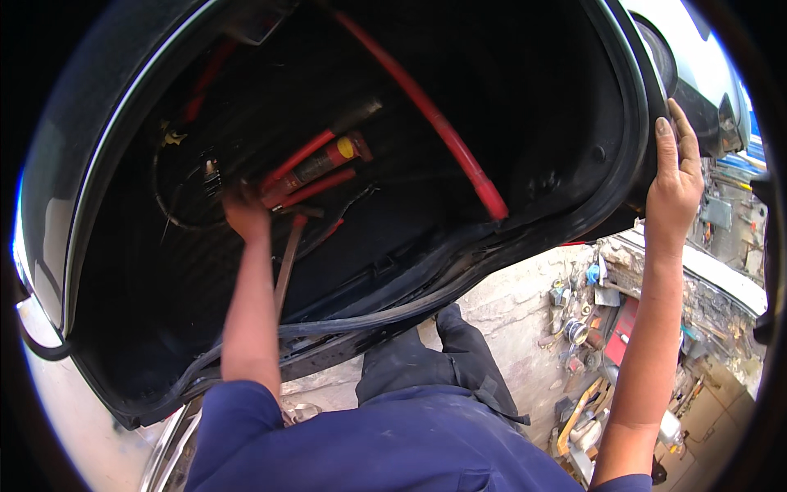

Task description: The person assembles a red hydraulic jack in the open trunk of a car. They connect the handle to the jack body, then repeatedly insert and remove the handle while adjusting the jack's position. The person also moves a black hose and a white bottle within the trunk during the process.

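Reaching deep into the open car boot, my left hand is blurred at the lower end of a red hydraulic hand pump with a yellow label. Whether its fingers grip the pump is not clear. Just right of that hand, a hammer with a long handle lies on the dark boot lining. A black hose curves on the left, close to a small metal part. My right hand rests against the outer right edge of the boot opening, fingers apart.
A long red tube slants across the boot. A rubber seal lines its near lip. Yellowish material lies at the left inside. Below right, tools and scrap surround a red box and a round tin beside rough masonry.
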